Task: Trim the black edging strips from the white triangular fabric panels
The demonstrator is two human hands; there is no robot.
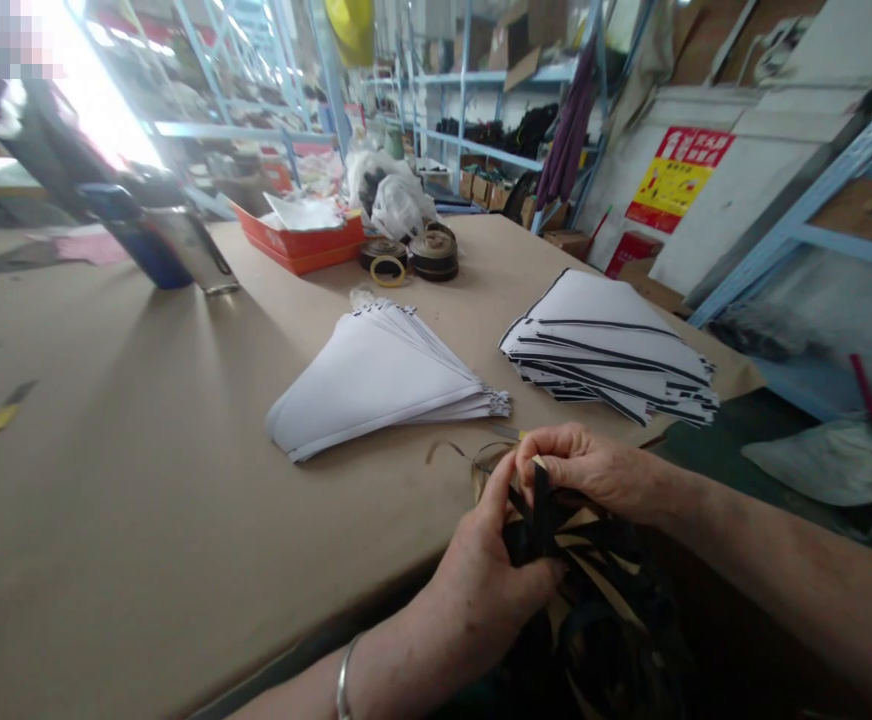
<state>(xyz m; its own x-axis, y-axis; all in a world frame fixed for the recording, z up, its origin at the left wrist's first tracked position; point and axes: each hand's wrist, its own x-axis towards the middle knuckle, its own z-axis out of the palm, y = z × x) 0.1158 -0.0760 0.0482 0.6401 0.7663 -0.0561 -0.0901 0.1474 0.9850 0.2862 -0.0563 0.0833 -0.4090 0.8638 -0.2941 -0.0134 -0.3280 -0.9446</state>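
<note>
Over a long tan table (106,480), the fingers of the left hand (477,570) and right hand (582,470) are closed, pinching a bunch of black-and-tan strips (537,525). These look light and limp, best held near the pinch. Beyond the strips lie stacked white sheets (380,385), then tape rolls (434,255).

stacked sheets (380,385) on a worktable (106,480)
</note>
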